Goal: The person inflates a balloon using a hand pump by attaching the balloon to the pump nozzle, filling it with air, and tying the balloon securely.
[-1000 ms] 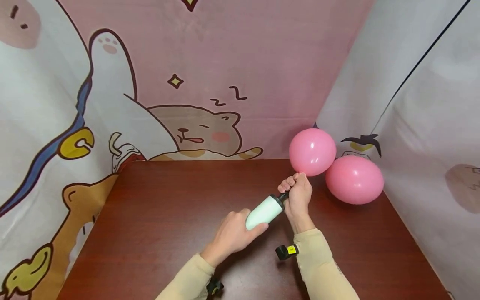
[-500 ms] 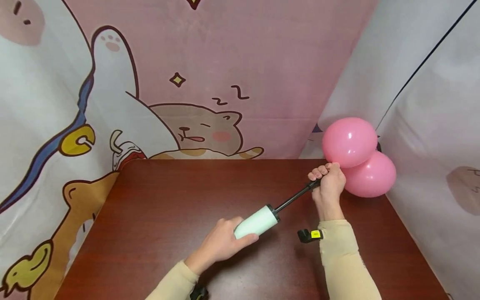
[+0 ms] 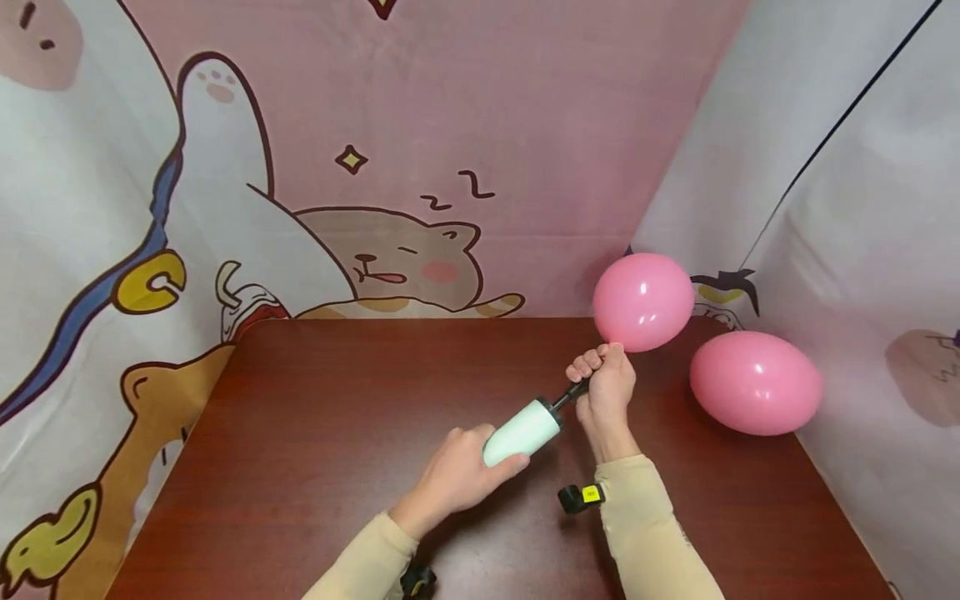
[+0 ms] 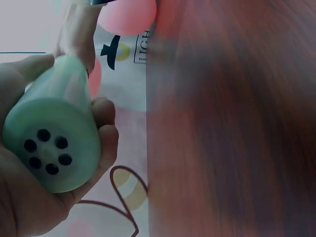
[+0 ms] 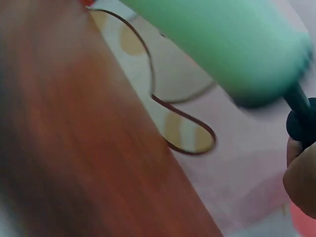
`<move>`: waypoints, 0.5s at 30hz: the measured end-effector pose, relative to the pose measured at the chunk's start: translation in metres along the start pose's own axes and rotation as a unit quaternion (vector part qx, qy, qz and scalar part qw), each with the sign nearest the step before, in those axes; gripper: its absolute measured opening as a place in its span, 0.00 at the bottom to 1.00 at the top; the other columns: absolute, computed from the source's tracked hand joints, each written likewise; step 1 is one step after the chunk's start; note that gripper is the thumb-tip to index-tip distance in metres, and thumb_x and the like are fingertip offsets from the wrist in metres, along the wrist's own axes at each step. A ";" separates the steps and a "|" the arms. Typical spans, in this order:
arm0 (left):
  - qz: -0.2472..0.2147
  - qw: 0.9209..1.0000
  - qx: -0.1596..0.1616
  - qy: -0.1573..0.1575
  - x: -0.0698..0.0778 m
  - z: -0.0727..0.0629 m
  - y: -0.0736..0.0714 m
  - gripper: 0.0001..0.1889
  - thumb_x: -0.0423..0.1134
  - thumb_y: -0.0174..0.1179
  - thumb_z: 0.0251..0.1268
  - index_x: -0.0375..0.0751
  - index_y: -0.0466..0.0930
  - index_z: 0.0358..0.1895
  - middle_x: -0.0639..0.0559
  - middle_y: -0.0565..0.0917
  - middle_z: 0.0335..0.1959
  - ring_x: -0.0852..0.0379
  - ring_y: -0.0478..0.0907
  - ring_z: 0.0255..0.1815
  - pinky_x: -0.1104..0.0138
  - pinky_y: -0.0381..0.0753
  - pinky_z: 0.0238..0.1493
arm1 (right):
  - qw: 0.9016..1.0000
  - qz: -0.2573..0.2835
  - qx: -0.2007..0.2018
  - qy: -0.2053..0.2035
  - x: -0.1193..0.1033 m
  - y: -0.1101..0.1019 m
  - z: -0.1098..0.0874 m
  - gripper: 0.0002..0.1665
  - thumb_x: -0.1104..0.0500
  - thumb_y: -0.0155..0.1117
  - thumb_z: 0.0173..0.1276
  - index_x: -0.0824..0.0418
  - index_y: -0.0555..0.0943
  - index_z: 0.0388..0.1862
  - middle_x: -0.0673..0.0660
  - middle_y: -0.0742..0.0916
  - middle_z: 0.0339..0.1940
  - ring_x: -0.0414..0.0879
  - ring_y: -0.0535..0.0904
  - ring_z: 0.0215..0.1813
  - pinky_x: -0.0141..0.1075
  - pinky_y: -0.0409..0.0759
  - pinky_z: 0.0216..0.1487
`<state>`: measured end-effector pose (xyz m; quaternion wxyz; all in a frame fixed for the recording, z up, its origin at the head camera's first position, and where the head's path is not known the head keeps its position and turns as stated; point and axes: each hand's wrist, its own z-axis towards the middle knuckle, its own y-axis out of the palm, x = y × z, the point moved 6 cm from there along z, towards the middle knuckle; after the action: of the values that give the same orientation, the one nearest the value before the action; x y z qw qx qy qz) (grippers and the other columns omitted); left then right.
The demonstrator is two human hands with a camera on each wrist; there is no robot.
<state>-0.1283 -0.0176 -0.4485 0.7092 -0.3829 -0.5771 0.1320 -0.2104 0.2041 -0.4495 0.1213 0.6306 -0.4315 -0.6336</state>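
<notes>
My left hand (image 3: 465,468) wraps round the pale green barrel of a balloon hand pump (image 3: 523,433), held tilted above the table. In the left wrist view the pump's end face (image 4: 49,145) shows a ring of several dark holes. My right hand (image 3: 609,396) grips the black end of the pump's rod (image 3: 564,402), a short length of which shows outside the barrel. From the top of the right hand, by thumb and fingertip, rises an inflated pink balloon (image 3: 643,302); its neck is hidden in the grip.
A second inflated pink balloon (image 3: 756,383) lies on the right side of the brown wooden table (image 3: 322,433), near its edge. Cartoon-printed cloth (image 3: 480,108) hangs behind and at both sides. Each sleeve carries a small black wrist camera (image 3: 581,498).
My right hand drew the rod far out to the right, then pushed most of it back in, the held balloon moving along. The second balloon has shifted right, now apart from the first.
</notes>
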 end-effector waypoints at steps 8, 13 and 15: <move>-0.040 0.999 0.006 -0.020 -0.001 0.001 0.009 0.23 0.64 0.65 0.65 0.45 0.80 0.33 0.60 0.76 0.19 0.65 0.70 0.16 0.69 0.70 0.18 | 0.999 -0.033 -0.036 0.016 0.014 0.011 -0.013 0.21 0.52 0.41 0.87 0.56 0.67 0.29 0.48 0.70 0.17 0.39 0.65 0.18 0.28 0.67 0.19; -0.044 0.999 0.007 -0.002 -0.001 -0.006 0.004 0.22 0.63 0.65 0.66 0.46 0.81 0.35 0.60 0.78 0.22 0.65 0.71 0.20 0.70 0.71 0.23 | 0.998 -0.026 -0.044 0.025 0.000 0.014 -0.004 0.22 0.55 0.41 0.87 0.57 0.67 0.28 0.49 0.70 0.17 0.40 0.66 0.17 0.29 0.68 0.18; -0.046 0.999 0.004 0.002 -0.003 -0.011 0.000 0.22 0.63 0.65 0.66 0.45 0.83 0.38 0.59 0.80 0.24 0.65 0.72 0.22 0.70 0.73 0.25 | 0.999 -0.013 -0.041 0.017 -0.010 0.015 0.003 0.23 0.58 0.40 0.87 0.57 0.67 0.26 0.49 0.70 0.16 0.40 0.66 0.16 0.29 0.67 0.17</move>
<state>-0.1193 -0.0240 -0.4508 0.7171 -0.3536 -0.5920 0.1006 -0.2170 0.2031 -0.4330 0.1463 0.6412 -0.3950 -0.6414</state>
